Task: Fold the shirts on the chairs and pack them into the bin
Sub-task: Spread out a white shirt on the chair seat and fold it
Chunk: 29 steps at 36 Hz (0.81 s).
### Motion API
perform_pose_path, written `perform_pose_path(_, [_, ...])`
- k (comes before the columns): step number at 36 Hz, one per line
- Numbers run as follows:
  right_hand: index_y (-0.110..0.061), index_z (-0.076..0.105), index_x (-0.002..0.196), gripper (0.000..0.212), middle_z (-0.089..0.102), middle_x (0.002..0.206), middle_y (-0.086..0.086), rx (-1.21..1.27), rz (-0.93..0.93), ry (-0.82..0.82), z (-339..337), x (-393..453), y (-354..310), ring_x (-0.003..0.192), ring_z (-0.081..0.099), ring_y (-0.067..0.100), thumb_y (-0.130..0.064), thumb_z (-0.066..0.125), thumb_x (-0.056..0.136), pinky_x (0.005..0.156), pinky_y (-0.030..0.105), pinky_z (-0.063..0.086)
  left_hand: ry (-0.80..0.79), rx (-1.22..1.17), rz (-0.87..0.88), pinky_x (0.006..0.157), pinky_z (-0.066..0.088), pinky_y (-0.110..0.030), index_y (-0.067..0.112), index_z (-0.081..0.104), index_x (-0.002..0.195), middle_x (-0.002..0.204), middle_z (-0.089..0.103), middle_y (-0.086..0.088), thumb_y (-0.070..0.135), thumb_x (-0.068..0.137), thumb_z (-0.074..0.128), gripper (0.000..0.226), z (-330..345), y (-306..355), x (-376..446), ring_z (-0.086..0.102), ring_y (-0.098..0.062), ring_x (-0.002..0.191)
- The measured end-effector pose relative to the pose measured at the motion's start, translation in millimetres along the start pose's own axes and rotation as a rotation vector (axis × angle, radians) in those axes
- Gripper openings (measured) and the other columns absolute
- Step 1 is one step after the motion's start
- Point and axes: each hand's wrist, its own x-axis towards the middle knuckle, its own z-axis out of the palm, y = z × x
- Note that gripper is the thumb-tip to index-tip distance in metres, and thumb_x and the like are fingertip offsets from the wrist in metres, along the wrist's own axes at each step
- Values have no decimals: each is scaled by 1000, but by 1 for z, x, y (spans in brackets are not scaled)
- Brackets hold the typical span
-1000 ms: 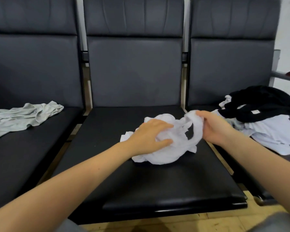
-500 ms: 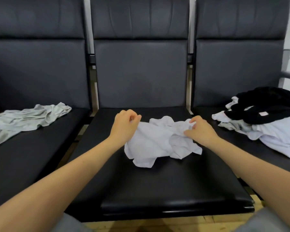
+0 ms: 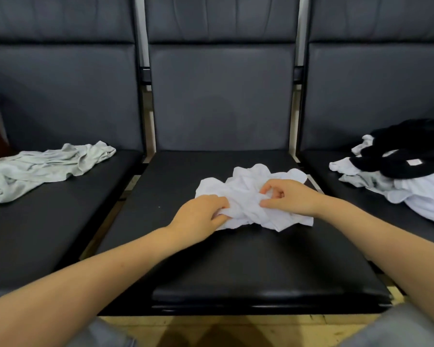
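- The crumpled white cotton shirt (image 3: pixel 251 199) lies bunched on the black padded seat of the middle chair (image 3: pixel 236 266), toward its right rear part.
- The left hand (image 3: pixel 201 216) has its fingers curled into the near-left edge of the fabric, pinching a fold against the seat.
- The right hand (image 3: pixel 291 196) is just right of that grip, thumb and fingers pinching a twisted ridge of the same cloth; the 2 hands are close together with only a short bridge of fabric between them.
- Beyond both grips the rest of the shirt fans out in loose lobes toward the chair back; nothing about it is flat or squared yet.
- My reading: this is the sorting-out stage, finding an edge or seam to spread the garment, so folding of this piece has not begun.
- Well left of the hands, a rumpled pale grey-green shirt (image 3: pixel 43 169) sprawls on the left seat, unfolded.
- Well right of them, a heap of white garments (image 3: pixel 416 196) topped by a black garment (image 3: pixel 411 151) sits on the right seat, also unfolded.
- No bin appears in view, and no folded item shows, so the task looks to be near its start.
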Motion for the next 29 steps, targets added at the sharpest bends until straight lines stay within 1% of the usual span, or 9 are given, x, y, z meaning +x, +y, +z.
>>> perform_pose_path(4, [-8,52,73,39,42,65,-4,-10,30,-23,0,-1,-1,62,41,9,-41,59,92,63,22,37,-75,-459,-61,60,42,-17,29,57,76,75,54,11,17,97,50,25,-19,0,8,49,-2,64])
perform_pose_path(7, [2,56,77,46,53,70,3,142,60,-38,-2,-2,-6,66,51,12,-41,55,94,65,28,44,-33,-600,-144,65,45,-17,19,67,86,84,64,6,22,99,49,22,-43,-6,12,58,-5,75])
perform_pose_path(11, [-23,76,89,30,73,98,3,504,119,11,-6,-6,-19,99,68,21,-46,57,89,90,39,53,-22,-853,-224,82,54,-29,11,70,109,107,72,-3,27,100,49,28,-62,-25,8,68,-16,98])
perform_pose_path(15, [-28,75,97,23,72,106,5,749,122,-48,-7,-3,-33,110,64,25,-41,57,92,102,46,47,158,-1047,-374,74,52,-26,16,71,97,94,75,2,29,97,55,21,-69,-31,13,69,-15,92])
perform_pose_path(17, [-27,71,105,39,71,108,3,667,202,-39,-4,2,-45,113,61,25,-53,60,78,103,48,45,273,-1100,-500,71,50,-25,17,69,101,96,73,3,34,96,57,21,-70,-35,20,68,-12,90])
perform_pose_path(19, [-34,65,98,37,68,97,-2,342,243,-22,2,6,-56,106,58,29,-49,53,67,90,45,49,376,-1003,-588,74,49,-27,14,67,104,101,70,0,37,97,53,28,-66,-44,25,65,-14,92])
perform_pose_path(21, [-27,63,85,20,62,82,-2,43,203,-24,6,4,-64,83,60,26,-36,55,68,69,39,47,412,-744,-583,78,45,-32,5,66,101,99,66,-6,33,99,46,34,-57,-58,25,59,-19,90])
perform_pose_path(24, [-12,67,76,27,63,73,-3,57,75,-74,11,2,-56,82,65,18,-36,59,85,76,34,51,377,-342,-548,76,45,-35,12,63,94,89,61,-5,18,94,50,14,-45,-75,18,58,-24,87])
perform_pose_path(29, [-8,56,65,33,48,68,7,132,-23,172,11,21,-43,61,44,9,-30,65,87,56,18,35,407,-184,-451,61,42,-31,15,53,82,76,57,-1,14,85,55,4,-38,-70,0,51,-16,66])
